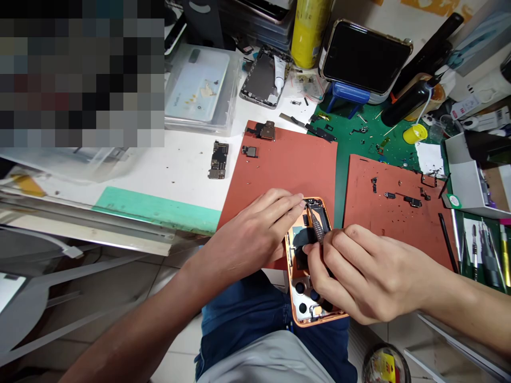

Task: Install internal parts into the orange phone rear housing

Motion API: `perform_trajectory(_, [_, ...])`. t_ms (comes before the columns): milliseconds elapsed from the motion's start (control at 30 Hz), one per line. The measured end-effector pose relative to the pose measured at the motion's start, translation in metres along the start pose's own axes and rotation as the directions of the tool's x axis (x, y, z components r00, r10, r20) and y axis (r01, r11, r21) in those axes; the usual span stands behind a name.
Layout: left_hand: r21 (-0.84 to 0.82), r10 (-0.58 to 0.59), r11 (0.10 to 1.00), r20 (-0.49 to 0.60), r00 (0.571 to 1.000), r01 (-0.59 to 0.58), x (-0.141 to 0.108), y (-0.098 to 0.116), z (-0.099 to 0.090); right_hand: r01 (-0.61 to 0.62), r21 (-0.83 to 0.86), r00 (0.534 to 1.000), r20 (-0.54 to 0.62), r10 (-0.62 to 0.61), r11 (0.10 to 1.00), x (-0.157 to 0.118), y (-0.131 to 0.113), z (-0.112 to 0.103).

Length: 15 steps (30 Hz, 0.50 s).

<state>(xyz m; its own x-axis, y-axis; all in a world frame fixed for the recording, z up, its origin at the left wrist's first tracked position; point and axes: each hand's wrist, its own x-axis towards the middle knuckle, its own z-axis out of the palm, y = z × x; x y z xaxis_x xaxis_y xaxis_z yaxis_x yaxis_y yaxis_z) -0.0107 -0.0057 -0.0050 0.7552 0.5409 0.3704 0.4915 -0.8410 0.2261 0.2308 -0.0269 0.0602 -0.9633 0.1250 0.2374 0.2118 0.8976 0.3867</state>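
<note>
An orange-edged phone housing (pixel 294 299), its inside facing up, is tilted between my hands over my lap and the near edge of the red mat. My left hand (pixel 255 231) is closed on its left side, with fingertips at the upper left corner; the thumb is hidden. My right hand (pixel 361 268) pinches metal tweezers (pixel 317 227) with a ridged grip. The tweezers point at the small parts along the top end inside the housing. Round camera openings show at the housing's near end, partly covered by my right fingers.
On the left red mat (pixel 295 159) lie a camera module (pixel 266 130) and a smaller part (pixel 250 151). A logic board (pixel 219 159) rests beside it. Small parts dot the right red mat (pixel 383 218). A phone (pixel 365 56) stands behind on a blue stand (pixel 349 96).
</note>
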Motion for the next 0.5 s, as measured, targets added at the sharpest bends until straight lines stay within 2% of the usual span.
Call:
perform_trajectory(300, [0.014,0.01,1.0,-0.005,1.0,-0.01,-0.0002,0.0001,-0.001,-0.01,0.083,0.999,0.04,0.007,0.996,0.0018,0.0017,-0.003])
perform_trajectory(500, [0.018,-0.007,1.0,0.016,1.0,0.007,-0.001,0.0014,-0.0018,-0.036,0.03,0.998,0.05,0.035,0.999,-0.0012,0.0008,-0.005])
